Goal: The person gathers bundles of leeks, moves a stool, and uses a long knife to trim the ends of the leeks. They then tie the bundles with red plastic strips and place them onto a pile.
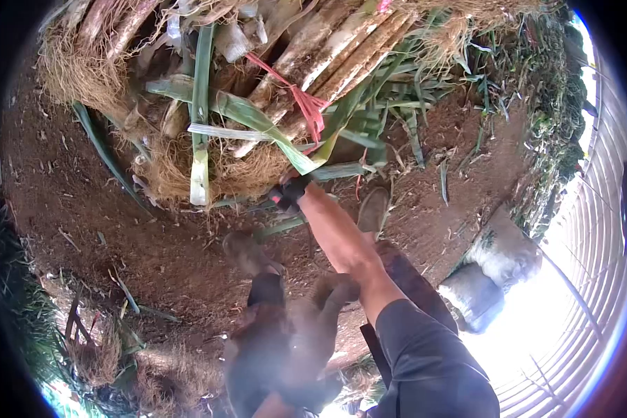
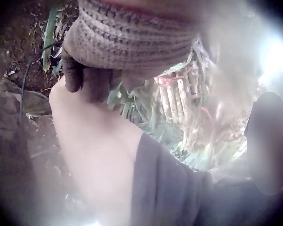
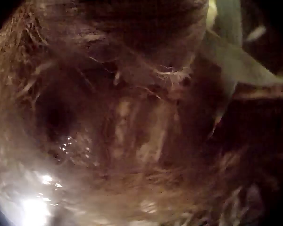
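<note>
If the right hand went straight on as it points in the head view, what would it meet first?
The right hand would probably meet the roots first; depth is unclear, so it may be touching them.

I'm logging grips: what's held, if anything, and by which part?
It cannot be told: the right hand is obscured near leek roots; the left hand is at the right forearm.

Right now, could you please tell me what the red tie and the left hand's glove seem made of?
The red tie looks like thin plastic film with a slight sheen, going by its crumpled, splayed folds, though fabric is possible. The glove seems knitted from coarse yarn, dull and soiled-looking, since rows of stitches show; which fibre I cannot tell.
</note>
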